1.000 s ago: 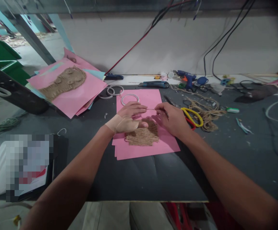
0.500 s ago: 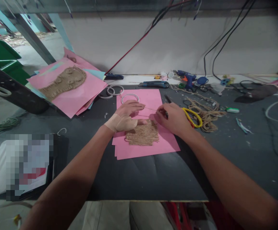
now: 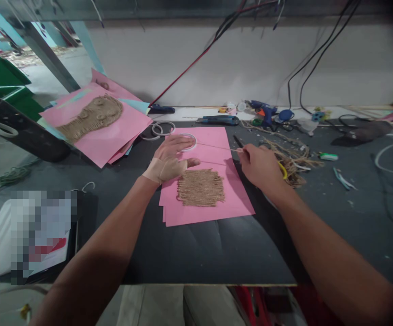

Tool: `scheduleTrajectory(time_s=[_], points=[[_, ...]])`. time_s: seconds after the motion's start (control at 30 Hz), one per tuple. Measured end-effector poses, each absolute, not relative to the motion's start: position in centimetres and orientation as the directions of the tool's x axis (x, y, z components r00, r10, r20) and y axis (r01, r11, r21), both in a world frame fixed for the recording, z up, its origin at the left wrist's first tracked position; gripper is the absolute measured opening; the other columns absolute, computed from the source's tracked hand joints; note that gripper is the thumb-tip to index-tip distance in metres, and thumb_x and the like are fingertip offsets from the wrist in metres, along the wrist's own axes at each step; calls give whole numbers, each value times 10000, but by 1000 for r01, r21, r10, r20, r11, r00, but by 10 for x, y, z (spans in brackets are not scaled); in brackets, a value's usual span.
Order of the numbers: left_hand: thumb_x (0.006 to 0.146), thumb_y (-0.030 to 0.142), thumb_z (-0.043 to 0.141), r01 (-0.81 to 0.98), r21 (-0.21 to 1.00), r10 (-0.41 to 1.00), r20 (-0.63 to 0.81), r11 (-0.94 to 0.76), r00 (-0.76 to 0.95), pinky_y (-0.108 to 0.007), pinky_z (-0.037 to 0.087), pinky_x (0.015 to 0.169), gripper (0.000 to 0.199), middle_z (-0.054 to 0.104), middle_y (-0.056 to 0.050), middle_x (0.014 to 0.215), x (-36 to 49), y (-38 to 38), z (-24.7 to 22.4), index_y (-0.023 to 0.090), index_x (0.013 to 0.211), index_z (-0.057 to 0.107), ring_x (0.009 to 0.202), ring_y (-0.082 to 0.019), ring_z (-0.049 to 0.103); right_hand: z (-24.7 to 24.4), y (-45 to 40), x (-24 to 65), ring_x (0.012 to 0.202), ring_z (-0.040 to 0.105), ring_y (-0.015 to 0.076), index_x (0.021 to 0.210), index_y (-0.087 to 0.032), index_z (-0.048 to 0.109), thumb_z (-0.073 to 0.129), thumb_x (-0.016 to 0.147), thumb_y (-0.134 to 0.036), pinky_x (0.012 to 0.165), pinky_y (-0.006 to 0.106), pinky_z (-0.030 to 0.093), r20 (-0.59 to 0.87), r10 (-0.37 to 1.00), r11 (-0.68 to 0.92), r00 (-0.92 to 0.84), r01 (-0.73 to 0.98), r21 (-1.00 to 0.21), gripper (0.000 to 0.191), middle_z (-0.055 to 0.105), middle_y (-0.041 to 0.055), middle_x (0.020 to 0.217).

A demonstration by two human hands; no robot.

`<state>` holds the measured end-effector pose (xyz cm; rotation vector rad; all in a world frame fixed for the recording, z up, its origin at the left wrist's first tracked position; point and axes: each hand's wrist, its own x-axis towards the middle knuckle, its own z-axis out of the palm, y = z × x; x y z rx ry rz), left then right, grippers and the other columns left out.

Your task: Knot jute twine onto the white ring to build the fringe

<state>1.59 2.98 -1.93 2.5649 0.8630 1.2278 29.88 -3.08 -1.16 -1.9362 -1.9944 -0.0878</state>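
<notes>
My left hand, with a tan wrap around its wrist and palm, is open. Its fingers stretch across a white ring-shaped roll that looks like tape, and the thumb stands apart. From beside those fingertips a thin pale strand, which looks like a narrow strip of tape, runs taut to my right hand. My right thumb and fingers pinch its other end. Below both hands, a panel of twine rows lies on pink paper. Yellow-handled scissors show partly behind my right hand.
Tangled twine lies on the right. A blue utility knife and a glue gun are at the back. Pink sheets with a twine-covered shape sit at left, near a dark cylinder. More white rings lie nearby.
My right hand has moved right, lengthening the strand between my hands. My left hand has shifted slightly left and up, uncovering the top of the twine panel.
</notes>
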Motion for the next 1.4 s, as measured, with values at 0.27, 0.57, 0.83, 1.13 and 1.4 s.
scheduleTrajectory(time_s=[0.27,0.57,0.83,1.13,1.4], points=[[743,421,846,474,426,630,618,-771,470,-529,453,1125,482,726,-105,1248,11,33,-23,203,1156,726,1230,-279,628,-5,-35,296,640,639,243,796,-229,590,430,1010,-359,596,340,344,246,963,175,-111,951,-255,297,714,74,707],[791,493,789,426,493,652,575,-758,495,-522,407,1164,477,721,-113,1259,11,31,-22,220,1178,727,1263,-285,614,2,-42,296,746,642,242,856,-221,683,623,909,-312,606,335,375,195,939,317,-282,931,-179,121,726,56,788],[897,614,614,226,751,714,424,-621,557,-493,480,1110,501,725,-142,1245,12,16,-3,184,1110,759,1257,-280,624,13,-33,332,684,611,198,932,-246,720,784,771,-336,602,315,414,7,931,351,-365,891,-287,195,688,14,782],[925,683,499,91,924,746,238,-370,622,-387,630,832,579,745,-139,1188,3,13,-4,192,1002,795,1160,-281,681,14,-34,372,761,640,221,1144,-278,748,851,624,-452,633,356,532,-107,883,379,-457,829,-411,557,666,91,1126],[878,670,594,68,973,799,139,-219,585,-357,642,826,555,726,-161,1231,6,11,-7,161,975,794,1155,-284,688,16,-32,374,679,642,232,894,-225,703,662,863,-344,607,364,447,11,981,191,-196,942,-275,130,712,86,773]])
